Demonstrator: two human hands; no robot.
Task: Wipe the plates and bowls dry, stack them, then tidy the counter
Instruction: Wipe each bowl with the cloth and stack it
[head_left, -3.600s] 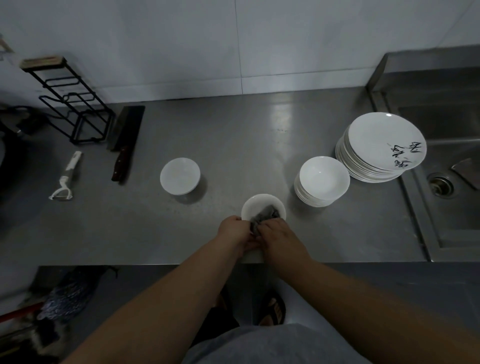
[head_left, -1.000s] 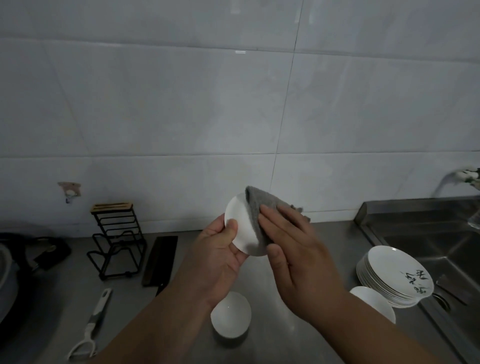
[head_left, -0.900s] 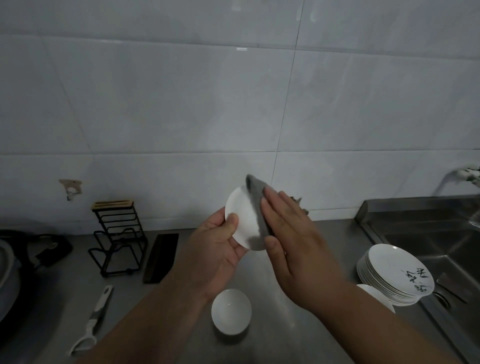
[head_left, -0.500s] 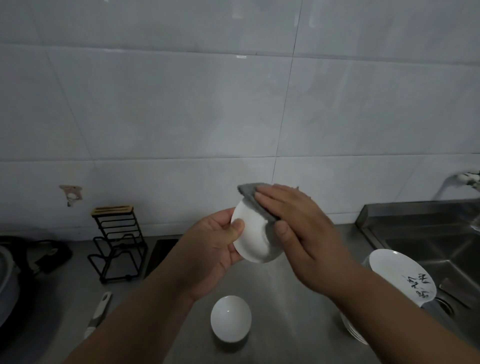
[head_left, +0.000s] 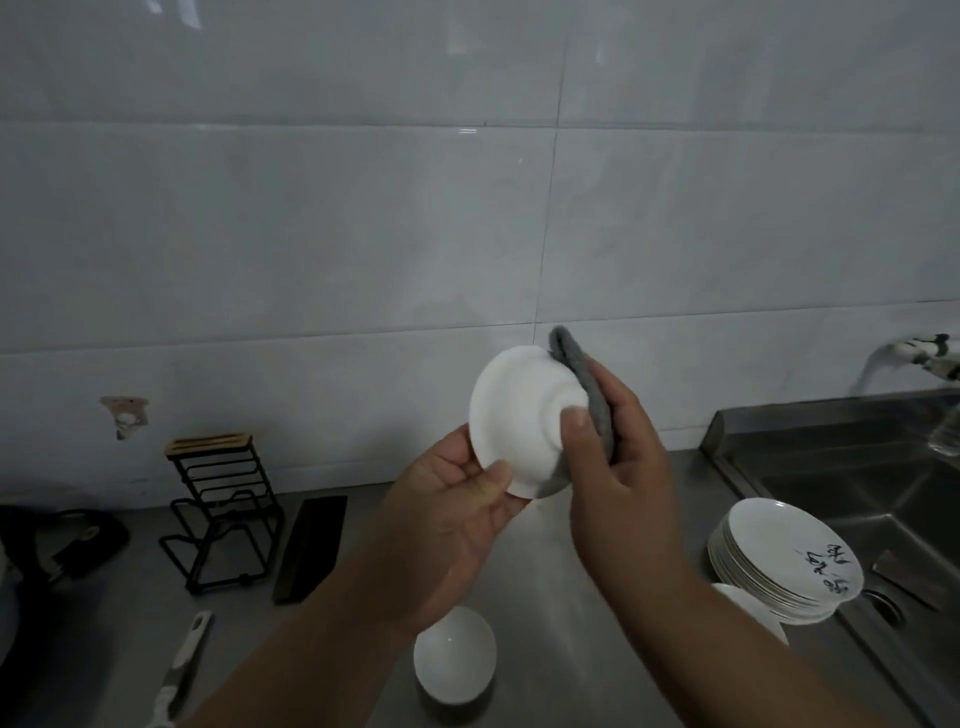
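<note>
I hold a small white bowl (head_left: 519, 415) up in front of the tiled wall, its outside turned toward me. My left hand (head_left: 452, 509) grips its lower rim with thumb and fingers. My right hand (head_left: 618, 457) holds a grey cloth (head_left: 584, 384) against the bowl's base and right side, thumb on the foot ring. One white bowl (head_left: 454, 657) stands alone on the steel counter (head_left: 104, 623) below. A stack of white plates (head_left: 784, 558) with black writing sits at the right, and a stack of bowls (head_left: 753, 608) peeks out behind my right forearm.
A black wire rack (head_left: 223, 509) stands at the back left, with a dark cleaver (head_left: 311, 545) lying beside it. A peeler (head_left: 179, 670) lies near the counter's front left. The sink (head_left: 883, 483) and tap (head_left: 919, 353) are at the right.
The bowl has been lifted off the counter and turned so its outside faces me. My right hand with the cloth has slid from the bowl's upper rim round to its base.
</note>
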